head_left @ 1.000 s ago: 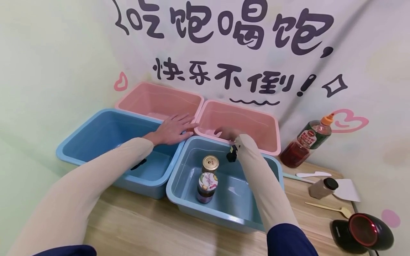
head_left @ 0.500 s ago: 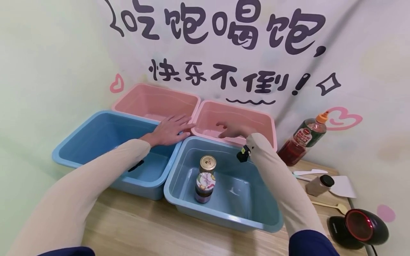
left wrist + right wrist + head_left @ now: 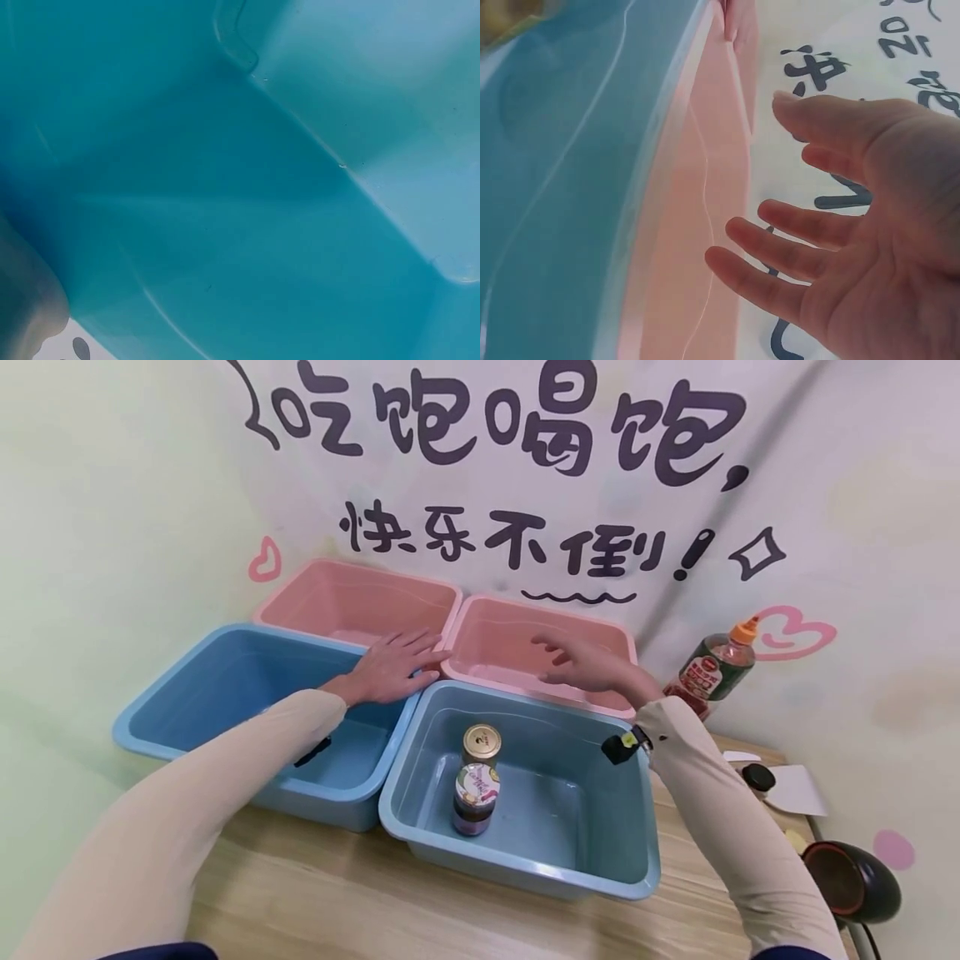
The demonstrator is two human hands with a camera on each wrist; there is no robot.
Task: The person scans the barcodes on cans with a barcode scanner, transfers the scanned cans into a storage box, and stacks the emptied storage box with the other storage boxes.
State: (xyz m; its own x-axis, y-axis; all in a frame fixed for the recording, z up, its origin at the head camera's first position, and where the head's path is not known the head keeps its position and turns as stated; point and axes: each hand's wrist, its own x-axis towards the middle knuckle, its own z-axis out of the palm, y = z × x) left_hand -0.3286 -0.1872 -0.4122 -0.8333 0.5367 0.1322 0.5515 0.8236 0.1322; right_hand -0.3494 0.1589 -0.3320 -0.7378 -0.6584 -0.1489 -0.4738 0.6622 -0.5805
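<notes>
Left hand [image 3: 392,665] lies flat, fingers straight and spread, on the meeting rims of the left blue plastic bin [image 3: 225,693] and the left pink plastic bin [image 3: 352,602], centre of the head view; its position matches the earlier frames. Right hand [image 3: 592,664] is open, fingers loosely spread, holding nothing, and hovers over the right pink plastic bin [image 3: 517,643]. A second ago it sat low at that bin's near rim; it has since lifted and shifted toward the right of the frame. The right wrist view confirms an empty open palm [image 3: 855,247] above the pink wall [image 3: 705,225].

The right blue plastic bin [image 3: 525,868], lower centre, holds two upright jars, touching: a gold-lidded jar [image 3: 480,745] behind a dark jar with a patterned lid [image 3: 476,800]. Both unmoved.

A red sauce bottle with an orange cap [image 3: 712,672] stands on the wooden counter [image 3: 337,902], right of the pink bin.
</notes>
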